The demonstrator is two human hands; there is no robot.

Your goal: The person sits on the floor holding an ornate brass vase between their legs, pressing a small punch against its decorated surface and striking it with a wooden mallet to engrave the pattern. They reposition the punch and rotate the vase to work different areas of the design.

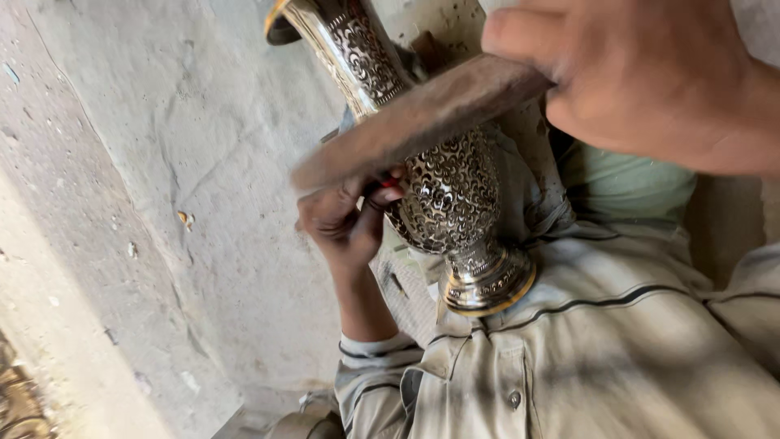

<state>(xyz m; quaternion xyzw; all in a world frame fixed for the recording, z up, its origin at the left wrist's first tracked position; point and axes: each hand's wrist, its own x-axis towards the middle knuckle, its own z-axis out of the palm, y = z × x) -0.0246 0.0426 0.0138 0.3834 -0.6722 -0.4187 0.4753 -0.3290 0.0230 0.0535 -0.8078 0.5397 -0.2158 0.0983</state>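
The engraved metal vase [443, 183] lies tilted across the lap, base against the shirt [617, 349]. Left hand [345, 219] pinches a small tool against its belly; right hand [642, 73] grips a wooden mallet [414, 122]. A glancing blow could dent the pattern

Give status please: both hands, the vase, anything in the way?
Right hand grips wooden stick, raised over vase. Left hand pinches small tool against engraved metal vase. Vase lies tilted across lap. Stick partly hides vase neck.

Lap [617, 341] in pale striped cloth carries vase [455, 195], lying tilted, its foot resting on cloth.
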